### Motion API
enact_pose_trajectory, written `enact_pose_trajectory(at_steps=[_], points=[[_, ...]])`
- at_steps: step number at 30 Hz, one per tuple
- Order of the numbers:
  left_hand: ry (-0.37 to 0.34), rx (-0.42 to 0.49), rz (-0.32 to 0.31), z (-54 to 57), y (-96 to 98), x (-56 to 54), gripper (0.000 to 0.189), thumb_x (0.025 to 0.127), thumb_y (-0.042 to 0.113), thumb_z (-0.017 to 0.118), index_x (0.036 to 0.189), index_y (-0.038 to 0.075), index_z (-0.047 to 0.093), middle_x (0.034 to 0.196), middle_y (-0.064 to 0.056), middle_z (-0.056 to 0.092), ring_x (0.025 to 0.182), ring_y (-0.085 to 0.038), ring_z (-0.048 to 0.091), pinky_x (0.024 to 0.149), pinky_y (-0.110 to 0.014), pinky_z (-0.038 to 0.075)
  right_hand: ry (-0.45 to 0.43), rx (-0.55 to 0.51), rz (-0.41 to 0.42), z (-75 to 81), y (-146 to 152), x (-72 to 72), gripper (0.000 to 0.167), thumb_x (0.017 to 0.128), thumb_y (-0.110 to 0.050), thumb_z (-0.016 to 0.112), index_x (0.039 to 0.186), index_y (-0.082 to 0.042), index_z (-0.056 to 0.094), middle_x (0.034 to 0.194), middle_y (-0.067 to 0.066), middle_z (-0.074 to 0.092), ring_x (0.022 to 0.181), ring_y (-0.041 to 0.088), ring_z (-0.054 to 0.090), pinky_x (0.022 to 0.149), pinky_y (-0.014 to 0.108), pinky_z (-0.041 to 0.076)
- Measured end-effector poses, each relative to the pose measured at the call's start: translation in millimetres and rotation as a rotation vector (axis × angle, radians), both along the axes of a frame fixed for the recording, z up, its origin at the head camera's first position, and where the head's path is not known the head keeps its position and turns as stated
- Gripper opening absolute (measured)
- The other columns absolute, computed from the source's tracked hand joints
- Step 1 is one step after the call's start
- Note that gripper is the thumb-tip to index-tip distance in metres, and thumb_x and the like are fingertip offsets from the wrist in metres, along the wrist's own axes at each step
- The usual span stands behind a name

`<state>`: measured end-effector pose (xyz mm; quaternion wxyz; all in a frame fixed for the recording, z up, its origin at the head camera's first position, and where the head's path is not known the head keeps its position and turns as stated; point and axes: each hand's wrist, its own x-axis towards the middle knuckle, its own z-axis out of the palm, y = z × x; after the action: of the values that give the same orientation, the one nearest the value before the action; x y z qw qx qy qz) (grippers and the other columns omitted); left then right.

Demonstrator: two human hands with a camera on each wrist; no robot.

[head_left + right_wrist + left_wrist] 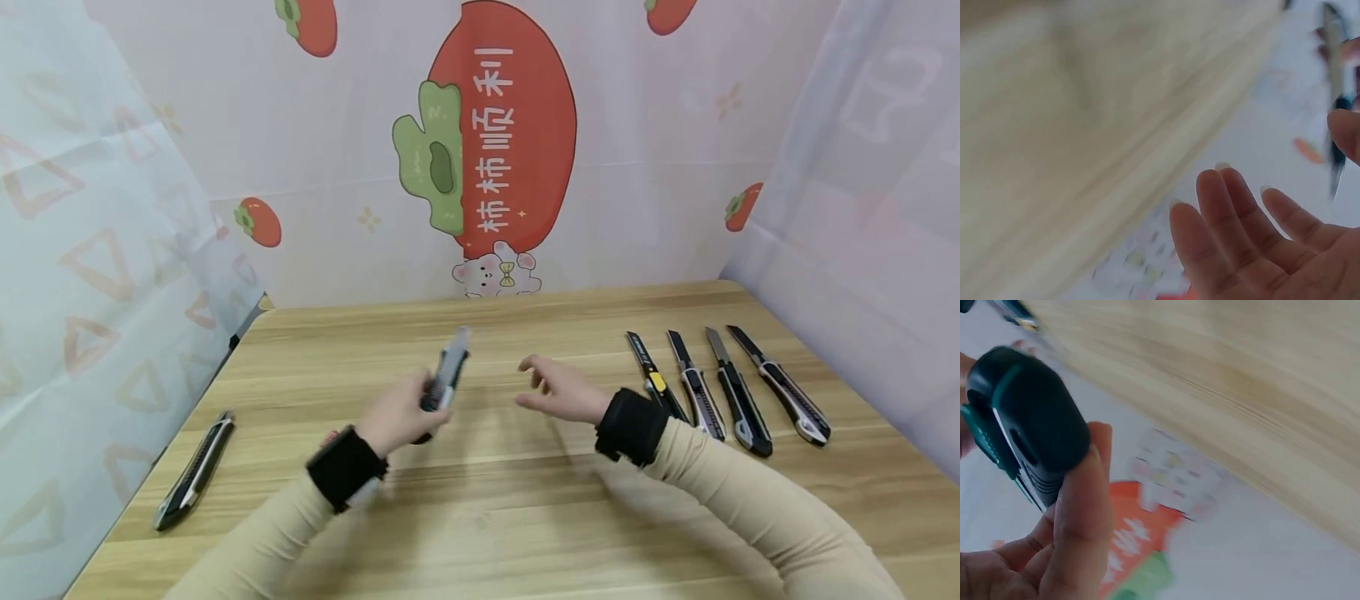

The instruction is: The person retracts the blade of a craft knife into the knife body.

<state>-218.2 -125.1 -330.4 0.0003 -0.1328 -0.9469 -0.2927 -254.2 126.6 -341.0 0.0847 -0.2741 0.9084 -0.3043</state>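
Note:
My left hand (pixel 397 412) grips a utility knife (pixel 450 367) above the middle of the table, its blade end tilted up and away. In the left wrist view the dark rounded handle end of this knife (pixel 1041 419) sits between thumb and fingers. To the right of it, my right hand (pixel 564 390) hovers with nothing in it, fingers loosely bent and spread. The right wrist view shows that palm (pixel 1260 250) with relaxed fingers, apart from the knife held on the other side.
Several utility knives lie in a row at the right, among them a yellow-buttoned knife (pixel 657 382) partly behind my right wrist. Another knife (pixel 195 471) lies near the left edge of the wooden table (pixel 480 517). A printed curtain (pixel 337 167) hangs behind.

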Motion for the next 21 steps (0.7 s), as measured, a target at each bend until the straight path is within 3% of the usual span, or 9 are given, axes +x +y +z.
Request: enact_pose_trajectory(at_steps=[4,7,11,17,21], points=[[-0.091,-0.064,0.104,0.8,-59.3,-4.0,0.029,0.072,0.021,0.063,0.089,0.001,0.050,0.074,-0.008,0.055,0.057,-0.014,0.050,0.047,-0.023,0.042,0.099,0.187,-0.180,-5.3,37,-15.2,0.053,0.080,-0.033,0.057,0.120,-0.002,0.040,0.107,0.020,0.052,0.088,0.028,0.054,0.066,0.035,0.047],[-0.162,-0.106,0.173,-3.8,-102.9,1.0,0.032,0.074,0.020,0.060,0.091,-0.004,0.049,0.073,-0.010,0.055,0.056,-0.014,0.048,0.046,-0.025,0.041,0.097,0.265,-0.303,-10.9,70,-22.4,0.056,0.080,-0.034,0.057,0.120,0.001,0.039,0.114,0.025,0.045,0.091,0.034,0.053,0.070,0.042,0.046],[-0.179,-0.225,0.242,-8.7,-146.7,11.4,0.030,0.074,0.025,0.057,0.082,-0.004,0.051,0.066,-0.007,0.053,0.052,-0.014,0.046,0.044,-0.025,0.038,0.096,0.369,-0.436,-13.3,104,-26.4,0.065,0.079,-0.040,0.055,0.121,0.007,0.037,0.118,0.033,0.037,0.092,0.042,0.050,0.072,0.048,0.043],[-0.169,-0.351,0.282,-10.2,-175.1,23.0,0.029,0.073,0.030,0.055,0.070,0.001,0.049,0.062,-0.006,0.051,0.052,-0.017,0.045,0.046,-0.026,0.035,-0.022,0.467,-0.477,-12.1,123,-26.4,0.080,0.078,-0.048,0.053,0.117,0.018,0.034,0.114,0.040,0.034,0.092,0.046,0.046,0.073,0.048,0.042],[-0.191,-0.388,0.295,-14.1,-180.0,25.8,0.031,0.070,0.032,0.056,0.070,0.001,0.050,0.064,-0.007,0.051,0.056,-0.019,0.045,0.048,-0.028,0.034,-0.140,0.492,-0.465,-12.3,124,-25.8,0.073,0.075,-0.050,0.055,0.104,0.016,0.045,0.093,0.027,0.051,0.077,0.032,0.051,0.063,0.037,0.043]])
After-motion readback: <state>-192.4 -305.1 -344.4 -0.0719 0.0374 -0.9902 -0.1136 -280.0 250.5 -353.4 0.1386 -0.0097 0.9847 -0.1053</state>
